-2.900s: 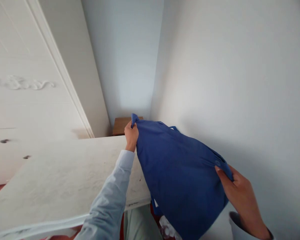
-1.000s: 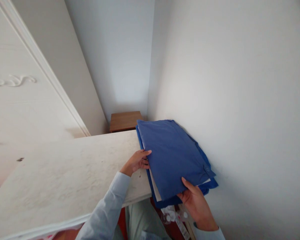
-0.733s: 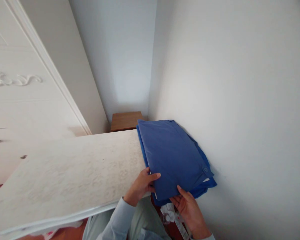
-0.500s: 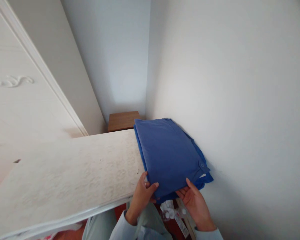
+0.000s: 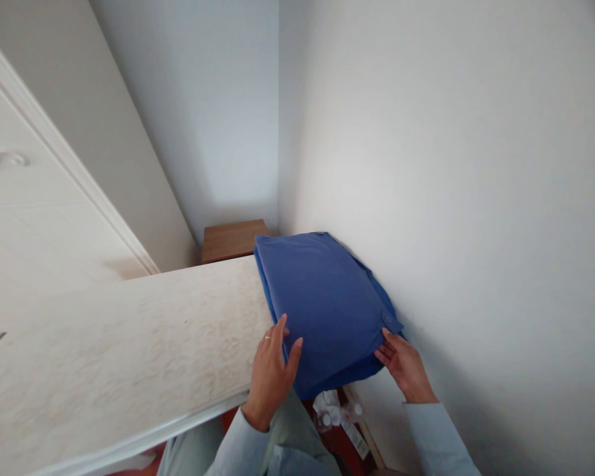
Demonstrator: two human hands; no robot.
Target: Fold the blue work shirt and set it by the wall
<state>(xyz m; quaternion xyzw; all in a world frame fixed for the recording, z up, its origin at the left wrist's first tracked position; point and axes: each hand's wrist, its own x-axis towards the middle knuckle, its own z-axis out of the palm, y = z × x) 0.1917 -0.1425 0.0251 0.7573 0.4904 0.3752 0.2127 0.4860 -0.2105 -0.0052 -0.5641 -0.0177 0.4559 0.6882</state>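
Observation:
A folded blue garment lies on the right end of a white tabletop, tight against the wall, its near part overhanging the table edge. My left hand rests flat on the garment's near left corner, fingers stretched out. My right hand touches the garment's near right corner with its fingertips, just below a small button tab, fingers open.
A white wall runs close along the right. A white carved wardrobe door stands at left. A small brown wooden stand sits in the far corner. Small plastic bottles lie on the floor below the table edge.
The garment, first held up spread between both hands, now lies folded on the table. Both hands slid from under its near edge to its near corners, flattening it.

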